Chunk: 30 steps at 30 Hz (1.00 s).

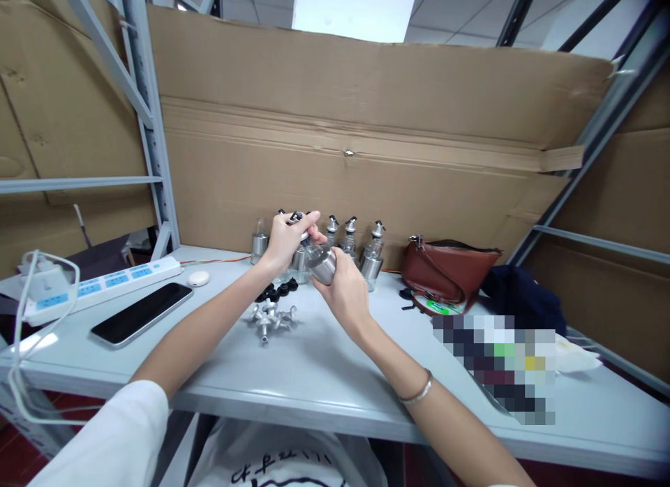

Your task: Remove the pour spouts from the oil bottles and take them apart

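Observation:
Tilted above the table is a glass-and-metal dispenser bottle [320, 261], its spout end up and to the left. My right hand [344, 288] wraps round its metal lower part. At the neck, my left hand [289, 239] is closed on the pourer top, which its fingers partly hide. Behind my hands stand several similar bottles [372, 258] with pourer tops, some partly covered by my hands. A bottle without a visible spout [259, 243] stands at the left of the row. Silver pourer parts [268, 319] lie in a pile below my left wrist, with black caps [283, 289] just behind them.
A black phone [142, 314], a white power strip [105, 286] and a round white case [198, 278] lie on the left. To the right are a brown leather bag [450, 269], dark cloth [523, 295] and a blurred-out item [502, 368]. Cardboard [366, 124] walls the back.

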Each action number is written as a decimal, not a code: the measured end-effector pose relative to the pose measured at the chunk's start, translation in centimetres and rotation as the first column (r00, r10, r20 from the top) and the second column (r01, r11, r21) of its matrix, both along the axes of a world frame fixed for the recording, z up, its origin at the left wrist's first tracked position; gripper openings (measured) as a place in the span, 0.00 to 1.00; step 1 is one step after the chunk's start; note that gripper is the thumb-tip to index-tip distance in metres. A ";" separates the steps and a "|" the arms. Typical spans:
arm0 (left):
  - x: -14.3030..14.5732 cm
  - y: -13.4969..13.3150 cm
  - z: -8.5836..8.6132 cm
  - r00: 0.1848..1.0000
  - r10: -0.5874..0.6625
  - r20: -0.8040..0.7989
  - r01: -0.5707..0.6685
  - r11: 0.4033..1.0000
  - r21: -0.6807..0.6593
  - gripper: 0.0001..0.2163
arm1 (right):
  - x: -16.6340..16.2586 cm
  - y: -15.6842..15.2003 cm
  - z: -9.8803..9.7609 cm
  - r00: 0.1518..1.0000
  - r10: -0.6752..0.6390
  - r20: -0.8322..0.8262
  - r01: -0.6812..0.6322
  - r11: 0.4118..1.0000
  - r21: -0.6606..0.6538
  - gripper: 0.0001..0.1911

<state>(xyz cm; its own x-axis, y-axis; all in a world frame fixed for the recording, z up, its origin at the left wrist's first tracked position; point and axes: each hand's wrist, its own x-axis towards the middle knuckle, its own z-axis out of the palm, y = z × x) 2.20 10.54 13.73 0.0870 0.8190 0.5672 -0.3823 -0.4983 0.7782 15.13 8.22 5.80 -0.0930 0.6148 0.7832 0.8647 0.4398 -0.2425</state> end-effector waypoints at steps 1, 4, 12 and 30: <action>-0.1 -0.1 0.1 1.000 0.004 -0.010 -0.004 0.999 0.033 0.17 | 0.1 0.0 0.1 1.000 -0.007 0.003 0.007 1.000 0.020 0.27; -0.2 -0.4 0.2 0.999 0.006 -0.035 -0.001 0.991 0.131 0.18 | 0.4 -0.2 0.2 1.000 -0.018 -0.009 0.018 0.997 0.069 0.27; -1.5 0.0 0.3 0.930 -0.257 -0.264 0.303 0.941 0.152 0.14 | 0.5 -0.5 0.8 0.833 0.375 -0.408 -0.473 0.864 -0.172 0.31; -0.5 1.7 -1.1 0.912 -0.409 -0.040 0.400 0.906 -0.135 0.15 | -0.2 -0.9 1.3 0.384 0.359 -0.851 -0.903 0.340 -0.264 0.26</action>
<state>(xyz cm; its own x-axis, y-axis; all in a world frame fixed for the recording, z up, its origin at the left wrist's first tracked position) 1.71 12.26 12.62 0.4588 0.7674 0.4479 -0.4773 -0.2124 0.8527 14.95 7.34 7.07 -0.4381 0.8566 0.2727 -0.1125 0.2487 -0.9620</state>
